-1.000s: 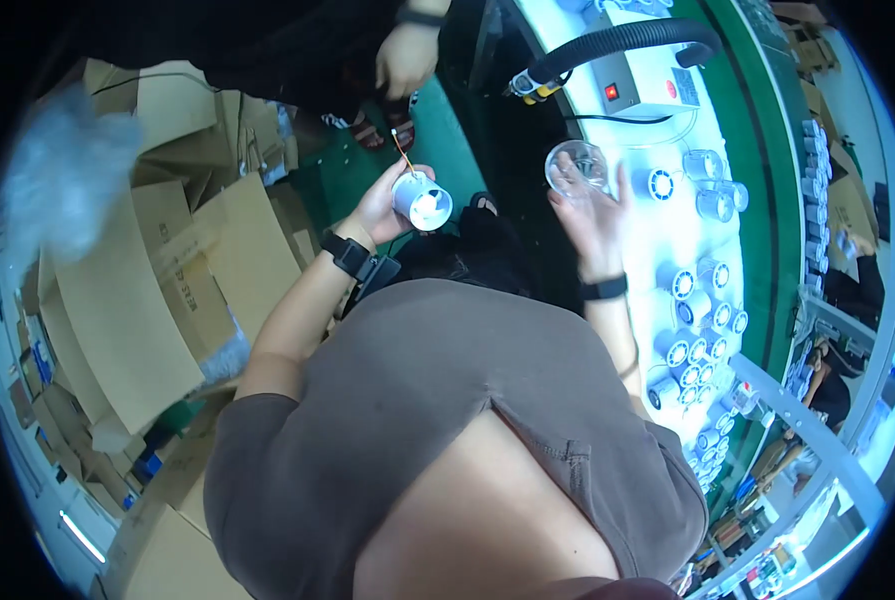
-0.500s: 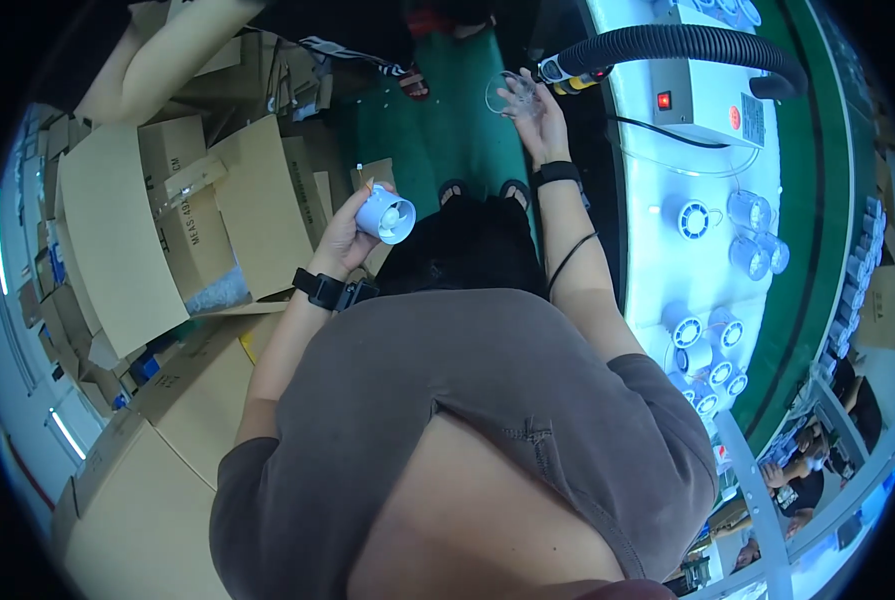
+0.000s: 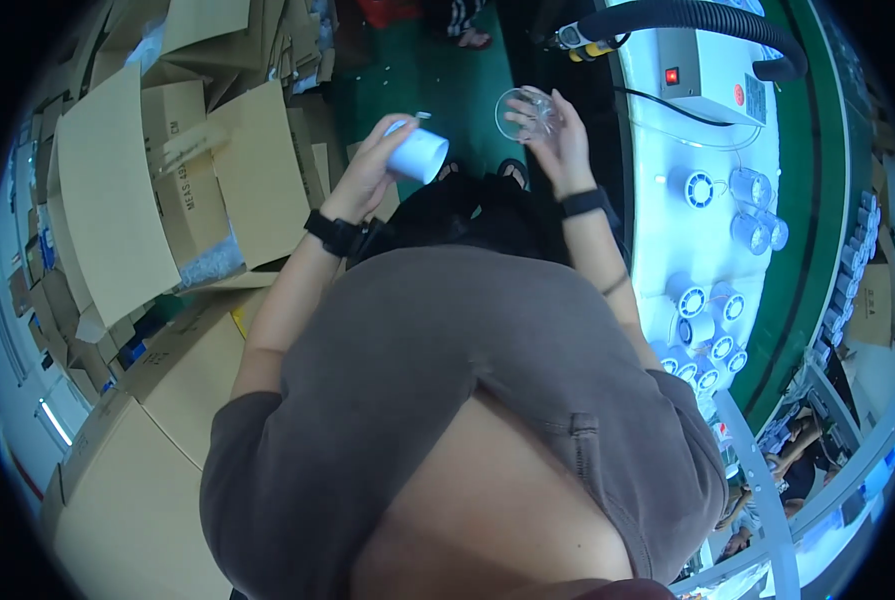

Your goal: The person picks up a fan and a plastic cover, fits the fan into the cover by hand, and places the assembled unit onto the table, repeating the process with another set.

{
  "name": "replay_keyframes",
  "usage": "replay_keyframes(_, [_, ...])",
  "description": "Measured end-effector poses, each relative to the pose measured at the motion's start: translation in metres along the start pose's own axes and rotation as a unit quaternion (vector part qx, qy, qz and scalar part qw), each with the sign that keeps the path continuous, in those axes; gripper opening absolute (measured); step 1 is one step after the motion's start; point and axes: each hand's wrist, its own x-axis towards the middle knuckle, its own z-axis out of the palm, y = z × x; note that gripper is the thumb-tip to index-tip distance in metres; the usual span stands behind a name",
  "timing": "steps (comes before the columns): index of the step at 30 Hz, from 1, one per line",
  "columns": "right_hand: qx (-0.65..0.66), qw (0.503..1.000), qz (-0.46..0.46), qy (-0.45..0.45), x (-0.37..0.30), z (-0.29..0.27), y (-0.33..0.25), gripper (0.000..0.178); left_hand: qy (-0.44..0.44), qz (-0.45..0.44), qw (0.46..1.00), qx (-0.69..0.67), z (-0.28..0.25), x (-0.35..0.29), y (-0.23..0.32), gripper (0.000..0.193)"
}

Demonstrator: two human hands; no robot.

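Note:
My left hand (image 3: 367, 168) is wrapped round a white plastic cylinder (image 3: 419, 154), tilted with one end toward the right. Between my legs and the bench, my right hand (image 3: 559, 135) grips a clear round plastic cup (image 3: 527, 114), its fingers showing through the wall. The two pieces are apart, with a gap over the green floor. On the white bench to the right stand several white fan-like cylinders (image 3: 698, 188) and clear cups (image 3: 750, 186).
A black corrugated hose (image 3: 687, 15) arches over a white box with a red switch (image 3: 709, 75) at the bench's far end. Open cardboard cartons (image 3: 252, 190) stand on my left, with closed cartons (image 3: 137, 480) nearer. At the right are other people beyond a metal frame (image 3: 757, 500).
My left hand has moved right and up, turning the white cylinder. My right hand has drawn back from the hose nozzle with the clear cup. The person at the upper left has left view.

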Motion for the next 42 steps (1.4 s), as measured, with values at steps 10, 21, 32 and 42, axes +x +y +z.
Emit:
replay_keyframes(10, [-0.593,0.695,-0.404,-0.046,-0.134,0.108,-0.003,0.043,0.014,0.339,0.844,0.416,0.022,-0.009,0.006,0.033])
replay_keyframes(21, [-0.385,0.887,-0.255,-0.011,-0.139,0.124,0.014,0.041,-0.031,0.300,0.946,0.119,0.011,-0.032,0.019,0.027])
replay_keyframes(32, [-0.613,0.674,-0.409,-0.044,-0.130,0.138,0.039,0.036,0.055,0.365,0.915,0.164,0.012,-0.041,0.016,0.027])
replay_keyframes(42, [-0.360,0.902,-0.199,-0.133,-0.127,0.138,0.034,0.048,-0.046,0.284,0.957,0.048,0.027,-0.070,0.030,0.019])
